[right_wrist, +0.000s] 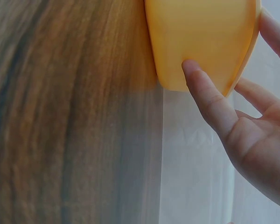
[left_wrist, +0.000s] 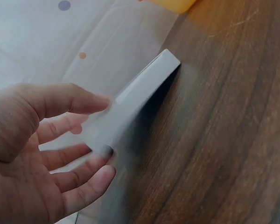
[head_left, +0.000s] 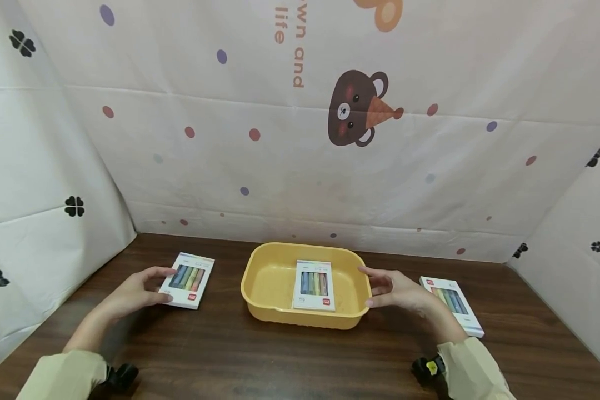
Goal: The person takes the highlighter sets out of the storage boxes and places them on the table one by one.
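on the brown table (head_left: 220, 355) — a yellow tub (head_left: 270, 286) holds one white box (head_left: 313, 285)

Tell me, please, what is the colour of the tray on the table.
The tray is yellow, and the head view shows it best.

Sideways lettering (head_left: 299, 68) on the white backdrop (head_left: 290, 161) reads "own and" and "life".
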Motion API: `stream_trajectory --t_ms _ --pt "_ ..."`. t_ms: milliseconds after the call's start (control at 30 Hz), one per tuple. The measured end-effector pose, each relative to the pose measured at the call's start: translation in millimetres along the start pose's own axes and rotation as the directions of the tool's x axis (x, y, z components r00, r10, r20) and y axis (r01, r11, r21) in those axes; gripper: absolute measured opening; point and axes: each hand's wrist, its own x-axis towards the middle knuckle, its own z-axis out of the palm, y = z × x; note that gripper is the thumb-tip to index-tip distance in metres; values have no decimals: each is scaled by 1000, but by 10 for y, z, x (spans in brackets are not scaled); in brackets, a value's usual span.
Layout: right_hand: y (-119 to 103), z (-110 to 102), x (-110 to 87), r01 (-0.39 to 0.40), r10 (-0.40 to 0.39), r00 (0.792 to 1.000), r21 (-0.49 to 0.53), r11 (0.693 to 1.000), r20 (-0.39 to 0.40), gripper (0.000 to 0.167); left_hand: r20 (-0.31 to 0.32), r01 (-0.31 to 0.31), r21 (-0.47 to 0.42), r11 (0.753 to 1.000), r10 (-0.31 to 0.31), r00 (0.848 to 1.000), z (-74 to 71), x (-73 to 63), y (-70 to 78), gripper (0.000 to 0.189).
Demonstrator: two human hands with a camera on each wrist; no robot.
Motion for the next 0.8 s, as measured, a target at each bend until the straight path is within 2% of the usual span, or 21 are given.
stream_trajectory --t_ms 133,333,533,800 --pt "-4 -8 -1 7 -7 1000 -3 1000 5 86 -14 -19 14 1000 19 1000 18 21 9 63" --pt "-10 -13 -10 -8 8 1000 -5 1000 -7 86 -25 -6 30 1000 7 1000 25 39 40 64" --pt "-3 -26 -27 -8 7 1000 -19 1000 -15 86 -75 -54 45 998 57 996 64 51 108 59" --pt "16 -7 4 -24 24 1000 -16 1000 -20 86 -148 -97 47 994 103 984 139 33 268 57"
